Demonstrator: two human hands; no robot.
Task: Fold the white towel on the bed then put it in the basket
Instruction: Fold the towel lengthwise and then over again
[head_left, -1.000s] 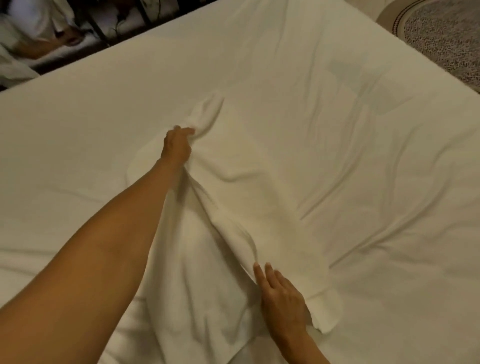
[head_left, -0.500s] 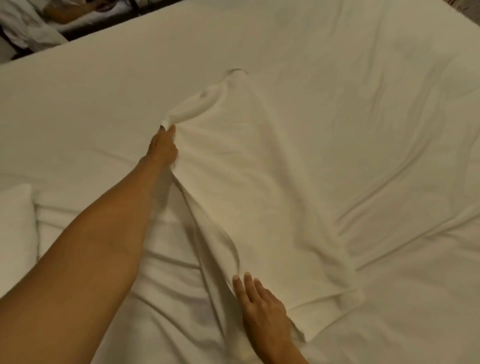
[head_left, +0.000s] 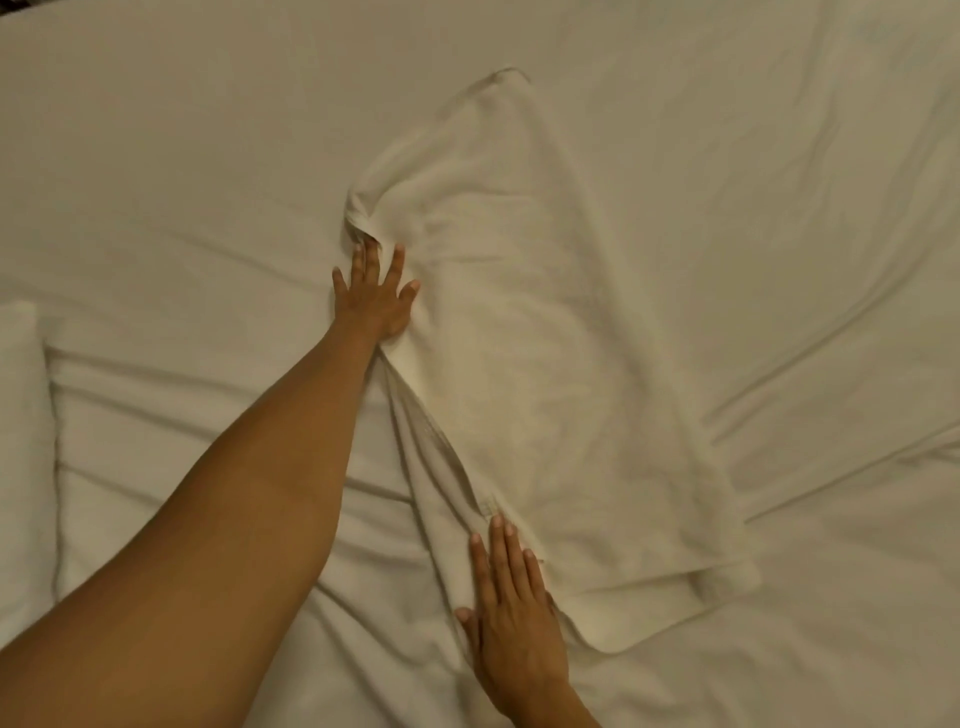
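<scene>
The white towel (head_left: 545, 338) lies on the bed, spread in a long crumpled shape from the far middle down to the near right. My left hand (head_left: 376, 299) rests flat with fingers spread at the towel's left edge, just below a bunched corner. My right hand (head_left: 511, 618) lies flat, fingers together, on the towel's near-left edge. Neither hand grips the cloth. No basket is in view.
The bed's white sheet (head_left: 182, 171) fills the view, wrinkled on the right and near left. A white pillow (head_left: 23, 441) lies at the left edge.
My left hand has let go of the towel's pinched corner and now lies flat with spread fingers. The towel has settled flatter. The view has moved closer over the bed.
</scene>
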